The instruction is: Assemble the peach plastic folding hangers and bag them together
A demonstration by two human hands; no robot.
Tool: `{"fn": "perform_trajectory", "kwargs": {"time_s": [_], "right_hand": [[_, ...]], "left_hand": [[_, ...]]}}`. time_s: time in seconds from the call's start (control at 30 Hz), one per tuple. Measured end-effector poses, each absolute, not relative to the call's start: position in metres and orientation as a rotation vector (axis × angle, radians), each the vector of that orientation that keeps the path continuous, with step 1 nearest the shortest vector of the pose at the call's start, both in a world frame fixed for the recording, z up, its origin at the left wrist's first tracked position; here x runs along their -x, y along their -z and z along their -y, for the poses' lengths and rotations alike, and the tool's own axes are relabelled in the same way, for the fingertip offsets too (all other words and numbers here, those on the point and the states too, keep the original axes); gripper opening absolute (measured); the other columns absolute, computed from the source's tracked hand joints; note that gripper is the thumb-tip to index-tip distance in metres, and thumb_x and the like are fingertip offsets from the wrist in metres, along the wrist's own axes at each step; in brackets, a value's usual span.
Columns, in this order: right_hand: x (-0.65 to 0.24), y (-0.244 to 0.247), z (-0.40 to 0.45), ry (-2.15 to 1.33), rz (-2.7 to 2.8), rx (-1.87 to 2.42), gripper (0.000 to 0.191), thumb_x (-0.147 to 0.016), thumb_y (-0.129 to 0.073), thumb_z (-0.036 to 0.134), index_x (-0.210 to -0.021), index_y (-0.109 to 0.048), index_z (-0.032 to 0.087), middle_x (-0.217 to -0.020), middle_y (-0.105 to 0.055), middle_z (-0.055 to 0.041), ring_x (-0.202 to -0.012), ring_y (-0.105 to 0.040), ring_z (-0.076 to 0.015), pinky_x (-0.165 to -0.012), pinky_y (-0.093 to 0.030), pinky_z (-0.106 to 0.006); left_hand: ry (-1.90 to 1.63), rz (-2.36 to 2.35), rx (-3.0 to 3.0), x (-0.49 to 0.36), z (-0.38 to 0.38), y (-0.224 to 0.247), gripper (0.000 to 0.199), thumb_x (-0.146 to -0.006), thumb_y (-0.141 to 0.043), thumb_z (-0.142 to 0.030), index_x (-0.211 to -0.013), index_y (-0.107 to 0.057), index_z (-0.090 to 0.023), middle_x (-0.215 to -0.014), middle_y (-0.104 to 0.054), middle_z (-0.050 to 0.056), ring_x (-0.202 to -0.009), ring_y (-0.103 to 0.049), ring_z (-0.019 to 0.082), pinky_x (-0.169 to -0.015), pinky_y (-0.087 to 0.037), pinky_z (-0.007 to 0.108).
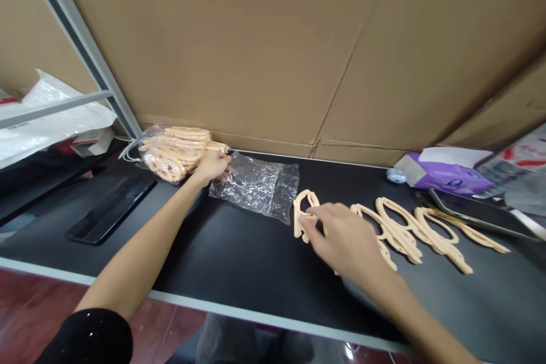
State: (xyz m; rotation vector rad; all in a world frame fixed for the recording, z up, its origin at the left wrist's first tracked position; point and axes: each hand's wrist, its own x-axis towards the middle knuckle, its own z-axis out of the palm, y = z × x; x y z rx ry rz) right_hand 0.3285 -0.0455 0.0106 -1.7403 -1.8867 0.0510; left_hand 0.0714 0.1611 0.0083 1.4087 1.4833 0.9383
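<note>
Left hand (212, 166) closes its grip on the bundle (174, 152); right hand (341, 239), fingers loosely spread, touches a cutout (303, 210) on the table (239, 256).

Open black tabletop (239, 261) lying clear at front; cardboard wall (256, 40) blocking behind (clear bag (256, 185), cutouts (409, 233) crowding the middle).
</note>
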Motion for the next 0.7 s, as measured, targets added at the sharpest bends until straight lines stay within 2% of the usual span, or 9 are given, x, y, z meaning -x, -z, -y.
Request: {"fn": "perform_trajectory", "kwargs": {"time_s": [0.07, 0.13, 0.2, 0.27, 0.33, 0.4, 0.5, 0.57, 0.7], "right_hand": [[-0.316, -0.001, 0.066, 0.216, 2.129, 1.663, 0.018, -0.09, -0.062, 0.036, -0.093, -0.074, 0.023, -0.097, -0.075, -0.0113, -0.09, -0.066, -0.0308, -0.081, -0.046, -0.045], [-0.309, 0.007, 0.079, 0.371, 2.203, 1.59, 0.02, -0.092, -0.059, 0.034, -0.1, -0.072, 0.02, -0.104, -0.074, -0.0125, -0.093, -0.066, -0.0309, -0.083, -0.046, -0.046], [-0.307, 0.011, 0.087, 0.437, 2.198, 1.545, 0.021, -0.094, -0.058, 0.035, -0.097, -0.071, 0.018, -0.102, -0.073, -0.0129, -0.09, -0.066, -0.0295, -0.081, -0.047, -0.044], [-0.308, 0.012, 0.094, 0.464, 2.166, 1.524, 0.024, -0.094, -0.06, 0.038, -0.093, -0.069, 0.016, -0.096, -0.072, -0.0128, -0.085, -0.065, -0.0281, -0.077, -0.047, -0.042], [-0.309, 0.014, 0.099, 0.484, 2.131, 1.517, 0.025, -0.093, -0.062, 0.038, -0.089, -0.067, 0.014, -0.089, -0.07, -0.0115, -0.081, -0.063, -0.0271, -0.074, -0.046, -0.04], [-0.311, 0.015, 0.102, 0.504, 2.1, 1.504, 0.023, -0.093, -0.063, 0.036, -0.084, -0.065, 0.015, -0.084, -0.068, -0.0103, -0.08, -0.062, -0.0264, -0.074, -0.046, -0.039], [-0.314, 0.018, 0.102, 0.556, 2.051, 1.557, 0.021, -0.093, -0.062, 0.034, -0.09, -0.066, 0.014, -0.095, -0.07, -0.0128, -0.09, -0.062, -0.03, -0.08, -0.045, -0.042], [-0.317, 0.019, 0.103, 0.597, 2.026, 1.631, 0.024, -0.092, -0.062, 0.036, -0.099, -0.067, 0.014, -0.103, -0.072, -0.0134, -0.098, -0.062, -0.0334, -0.085, -0.043, -0.046], [-0.323, 0.019, 0.11, 0.624, 2.035, 1.633, 0.017, -0.094, -0.061, 0.031, -0.104, -0.068, 0.019, -0.1, -0.076, -0.0072, -0.098, -0.064, -0.0318, -0.089, -0.04, -0.047]], "left_hand": [[-0.948, -1.52, -1.529, -0.07, -0.159, -0.008, 0.019, -0.084, -0.065, -0.011, -0.067, -0.059, -0.018, -0.06, -0.064, 0.007, -0.055, -0.064, 0.021, -0.055, -0.049, 0.028], [-1.015, -1.544, -1.666, -0.071, -0.153, -0.011, 0.015, -0.079, -0.068, -0.009, -0.069, -0.061, -0.019, -0.069, -0.065, 0.008, -0.083, -0.069, 0.027, -0.073, -0.054, 0.031], [-1.104, -1.55, -1.786, -0.076, -0.142, -0.017, 0.01, -0.077, -0.069, -0.011, -0.078, -0.064, -0.019, -0.089, -0.067, 0.01, -0.115, -0.06, 0.031, -0.095, -0.049, 0.037], [-1.145, -1.544, -1.944, -0.085, -0.129, -0.022, 0.01, -0.079, -0.068, -0.017, -0.088, -0.065, -0.019, -0.11, -0.065, 0.012, -0.13, -0.048, 0.033, -0.109, -0.039, 0.043], [-1.052, -1.505, -2.24, -0.097, -0.113, -0.027, 0.016, -0.084, -0.065, -0.029, -0.096, -0.064, -0.018, -0.116, -0.062, 0.013, -0.126, -0.048, 0.033, -0.11, -0.037, 0.048], [-0.821, -1.391, -2.527, -0.109, -0.099, -0.032, 0.035, -0.086, -0.063, -0.048, -0.104, -0.062, -0.018, -0.115, -0.061, 0.012, -0.113, -0.055, 0.031, -0.102, -0.043, 0.048], [-0.527, -1.252, -2.655, -0.119, -0.081, -0.041, 0.064, -0.075, -0.064, -0.073, -0.111, -0.055, -0.02, -0.114, -0.059, 0.011, -0.103, -0.058, 0.031, -0.092, -0.048, 0.046], [-0.433, -1.227, -2.687, -0.121, -0.072, -0.046, 0.067, -0.069, -0.069, -0.073, -0.108, -0.053, -0.02, -0.11, -0.06, 0.011, -0.101, -0.058, 0.031, -0.088, -0.048, 0.045], [-0.331, -1.209, -2.738, -0.118, -0.057, -0.05, 0.043, -0.073, -0.073, -0.047, -0.099, -0.052, -0.021, -0.101, -0.064, 0.007, -0.095, -0.06, 0.028, -0.083, -0.047, 0.041]]}}
